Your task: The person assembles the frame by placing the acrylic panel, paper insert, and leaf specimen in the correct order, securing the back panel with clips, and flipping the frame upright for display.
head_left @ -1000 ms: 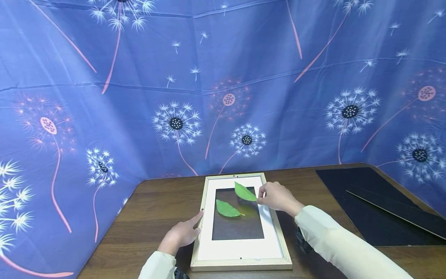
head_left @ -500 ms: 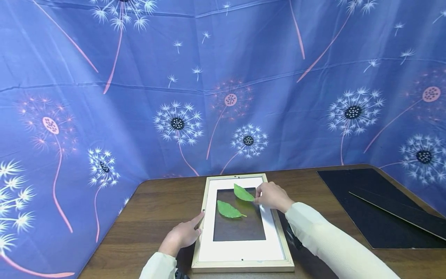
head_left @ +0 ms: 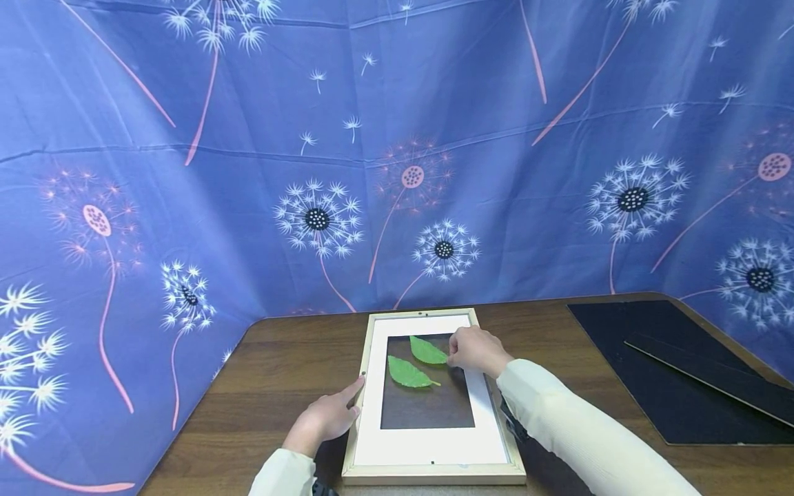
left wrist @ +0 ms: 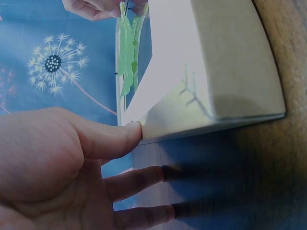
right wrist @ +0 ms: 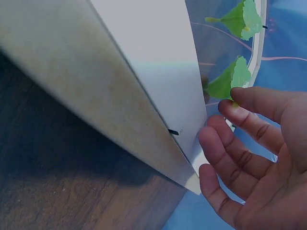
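Note:
A pale wooden picture frame (head_left: 434, 472) lies flat on the table, with a white mat (head_left: 428, 446) around a dark see-through window. Two green leaves are over that window: a lower leaf (head_left: 406, 373) lying at the left, and an upper leaf (head_left: 428, 350) near the far edge. My right hand (head_left: 476, 350) pinches the upper leaf by its stem, thumb and forefinger meeting there in the right wrist view. At the frame's left side is my left hand (head_left: 324, 417). Its thumb (left wrist: 117, 141) presses the wooden edge in the left wrist view, the other fingers stretched out below.
On the right of the brown wooden table (head_left: 285, 358) lies a black board (head_left: 670, 393), with a narrower dark panel (head_left: 713, 375) resting across it. A blue curtain (head_left: 533, 207) printed with dandelions hangs behind the table and along its left side.
My right hand has moved a little to the left with the upper leaf, which now sits further over the dark window. The left hand stays at the frame's side.

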Motion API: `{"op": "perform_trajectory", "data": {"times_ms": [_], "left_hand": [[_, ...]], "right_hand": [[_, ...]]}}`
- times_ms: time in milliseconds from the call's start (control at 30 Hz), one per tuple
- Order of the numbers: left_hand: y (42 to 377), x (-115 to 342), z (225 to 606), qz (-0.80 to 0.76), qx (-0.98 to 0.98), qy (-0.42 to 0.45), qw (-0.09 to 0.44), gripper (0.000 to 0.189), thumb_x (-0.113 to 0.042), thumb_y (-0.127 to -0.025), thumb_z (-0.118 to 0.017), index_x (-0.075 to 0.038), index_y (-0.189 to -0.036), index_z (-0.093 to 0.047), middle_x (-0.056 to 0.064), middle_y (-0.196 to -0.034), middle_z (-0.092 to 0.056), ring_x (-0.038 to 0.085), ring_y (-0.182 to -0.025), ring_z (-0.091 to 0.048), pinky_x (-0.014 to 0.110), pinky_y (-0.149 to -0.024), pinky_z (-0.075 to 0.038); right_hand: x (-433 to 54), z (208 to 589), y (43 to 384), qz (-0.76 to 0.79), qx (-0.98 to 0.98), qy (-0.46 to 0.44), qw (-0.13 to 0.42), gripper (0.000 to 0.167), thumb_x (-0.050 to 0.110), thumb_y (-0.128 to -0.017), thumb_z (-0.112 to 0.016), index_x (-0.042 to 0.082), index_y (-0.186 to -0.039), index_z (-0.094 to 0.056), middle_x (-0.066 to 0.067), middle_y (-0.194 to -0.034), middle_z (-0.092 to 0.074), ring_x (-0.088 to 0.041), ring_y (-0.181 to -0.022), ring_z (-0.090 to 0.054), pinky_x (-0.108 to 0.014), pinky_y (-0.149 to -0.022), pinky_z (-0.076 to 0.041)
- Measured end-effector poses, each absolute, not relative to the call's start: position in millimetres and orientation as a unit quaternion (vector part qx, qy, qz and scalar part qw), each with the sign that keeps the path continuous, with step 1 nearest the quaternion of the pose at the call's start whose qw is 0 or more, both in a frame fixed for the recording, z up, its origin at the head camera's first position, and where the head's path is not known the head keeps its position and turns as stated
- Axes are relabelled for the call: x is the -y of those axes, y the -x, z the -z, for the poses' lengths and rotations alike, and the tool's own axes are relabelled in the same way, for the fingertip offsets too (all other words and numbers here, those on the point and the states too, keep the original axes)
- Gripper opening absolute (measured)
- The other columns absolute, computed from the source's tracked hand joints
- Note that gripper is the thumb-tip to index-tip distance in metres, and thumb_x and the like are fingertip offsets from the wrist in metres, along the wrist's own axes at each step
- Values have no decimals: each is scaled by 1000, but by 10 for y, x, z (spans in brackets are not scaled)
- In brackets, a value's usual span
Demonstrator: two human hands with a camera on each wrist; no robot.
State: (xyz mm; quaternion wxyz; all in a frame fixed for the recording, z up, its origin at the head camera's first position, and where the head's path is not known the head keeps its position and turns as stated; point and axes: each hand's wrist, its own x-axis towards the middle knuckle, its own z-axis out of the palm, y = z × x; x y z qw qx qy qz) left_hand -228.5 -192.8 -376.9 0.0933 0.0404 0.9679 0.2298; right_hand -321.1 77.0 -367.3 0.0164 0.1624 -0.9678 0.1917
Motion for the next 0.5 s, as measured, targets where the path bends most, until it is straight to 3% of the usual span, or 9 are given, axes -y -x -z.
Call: {"op": "perform_trajectory", "data": {"times_ms": [500], "left_hand": [[2284,1920,3764,-232,-968,-36,94,53,-14,-101,-54,-8,-153,-45,33,-137,-56,57,-126,-51,70,-105,-36]], "right_hand": [[-736,3690,3209,-174,972,-161,12,34,13,-84,-81,15,-59,-58,7,-57,-50,-12,-57,-45,-29,-52,-35]]}}
